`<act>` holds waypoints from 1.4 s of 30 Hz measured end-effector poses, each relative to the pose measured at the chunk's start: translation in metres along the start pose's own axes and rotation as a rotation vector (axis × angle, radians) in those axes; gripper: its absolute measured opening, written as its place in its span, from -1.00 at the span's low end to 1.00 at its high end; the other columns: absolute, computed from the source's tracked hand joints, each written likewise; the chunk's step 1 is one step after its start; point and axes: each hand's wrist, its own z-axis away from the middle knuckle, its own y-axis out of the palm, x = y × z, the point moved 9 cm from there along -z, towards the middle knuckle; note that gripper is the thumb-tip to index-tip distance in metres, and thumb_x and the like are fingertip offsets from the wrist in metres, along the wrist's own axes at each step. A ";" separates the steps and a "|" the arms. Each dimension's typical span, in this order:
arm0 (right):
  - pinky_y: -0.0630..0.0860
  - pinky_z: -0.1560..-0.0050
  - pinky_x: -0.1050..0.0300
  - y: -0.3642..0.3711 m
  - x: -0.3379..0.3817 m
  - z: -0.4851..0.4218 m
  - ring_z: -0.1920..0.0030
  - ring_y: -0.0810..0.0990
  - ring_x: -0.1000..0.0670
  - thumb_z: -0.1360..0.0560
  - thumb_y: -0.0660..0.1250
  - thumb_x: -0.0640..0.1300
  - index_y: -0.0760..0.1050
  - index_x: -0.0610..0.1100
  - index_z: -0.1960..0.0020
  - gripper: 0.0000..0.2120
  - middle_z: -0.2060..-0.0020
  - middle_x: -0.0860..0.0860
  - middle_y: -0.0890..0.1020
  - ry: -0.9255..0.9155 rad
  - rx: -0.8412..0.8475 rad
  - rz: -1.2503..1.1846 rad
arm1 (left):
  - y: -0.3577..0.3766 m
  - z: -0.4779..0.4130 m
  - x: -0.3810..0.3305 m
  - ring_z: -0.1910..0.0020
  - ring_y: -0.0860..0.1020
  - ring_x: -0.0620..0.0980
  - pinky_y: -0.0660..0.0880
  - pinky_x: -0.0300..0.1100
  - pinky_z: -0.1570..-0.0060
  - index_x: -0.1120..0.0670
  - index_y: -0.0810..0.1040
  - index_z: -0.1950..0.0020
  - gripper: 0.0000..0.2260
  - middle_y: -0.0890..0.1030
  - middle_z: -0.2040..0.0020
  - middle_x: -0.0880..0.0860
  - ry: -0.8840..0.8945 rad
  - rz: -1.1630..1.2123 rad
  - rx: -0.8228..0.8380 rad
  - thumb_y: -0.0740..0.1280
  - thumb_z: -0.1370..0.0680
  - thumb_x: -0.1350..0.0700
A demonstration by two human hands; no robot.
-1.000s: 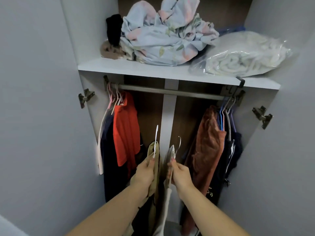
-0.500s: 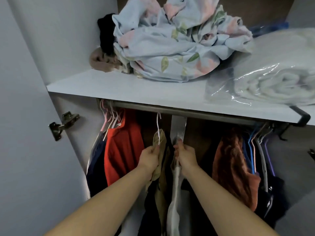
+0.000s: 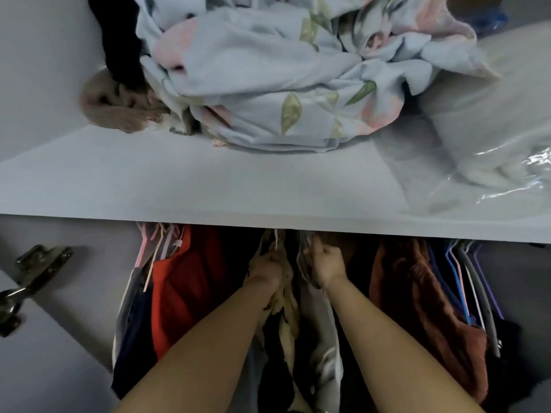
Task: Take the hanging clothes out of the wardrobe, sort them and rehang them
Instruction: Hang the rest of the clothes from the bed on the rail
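Both hands sat just beneath the front edge of the white wardrobe shelf, which hid the rail. The left hand clenched the top of a beige hanging garment. The right hand grasped a pale grey hanging garment just beside it. Both garments filled the narrow gap between a red garment at left and a rust-brown garment at right. Crumpled floral bedding lay farther back on the shelf.
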 end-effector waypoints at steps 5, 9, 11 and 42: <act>0.50 0.01 0.07 0.015 0.003 0.011 0.18 0.61 -0.17 -0.61 0.16 0.11 0.50 -0.14 0.37 -0.51 0.34 -0.11 0.60 -0.038 0.004 0.008 | -0.005 -0.002 0.000 -0.16 0.51 0.08 0.42 -0.23 -0.13 0.06 0.36 -0.46 -0.61 0.49 -0.32 0.13 0.011 -0.020 0.046 0.11 -0.66 -0.03; 0.48 0.06 0.09 0.010 -0.008 0.022 0.19 0.59 -0.09 -0.63 0.14 0.07 0.58 -0.24 0.15 -0.56 0.26 -0.12 0.61 -0.056 0.026 -0.065 | -0.007 0.006 0.008 -0.08 0.55 0.05 0.47 -0.13 -0.19 0.10 0.50 -0.30 -0.63 0.57 -0.15 0.13 0.073 -0.060 0.066 0.03 -0.67 -0.04; 0.43 0.00 0.12 0.013 -0.011 0.029 0.11 0.52 0.00 -0.65 0.11 0.00 0.59 -0.16 -0.06 -0.67 0.18 -0.01 0.57 -0.135 0.035 -0.120 | -0.009 0.006 0.008 -0.07 0.54 0.03 0.47 -0.15 -0.18 0.10 0.47 -0.34 -0.62 0.57 -0.17 0.13 0.090 -0.061 0.056 0.03 -0.67 -0.03; 0.44 -0.18 0.21 0.187 0.040 0.088 -0.12 0.57 0.02 -0.65 0.14 -0.12 0.44 -0.01 -0.40 -0.66 -0.07 0.06 0.61 -0.397 0.209 0.062 | -0.170 0.014 0.038 -0.20 0.50 0.08 0.39 -0.12 -0.28 0.09 0.45 -0.37 -0.61 0.52 -0.29 0.11 0.079 0.003 -0.111 0.06 -0.67 -0.06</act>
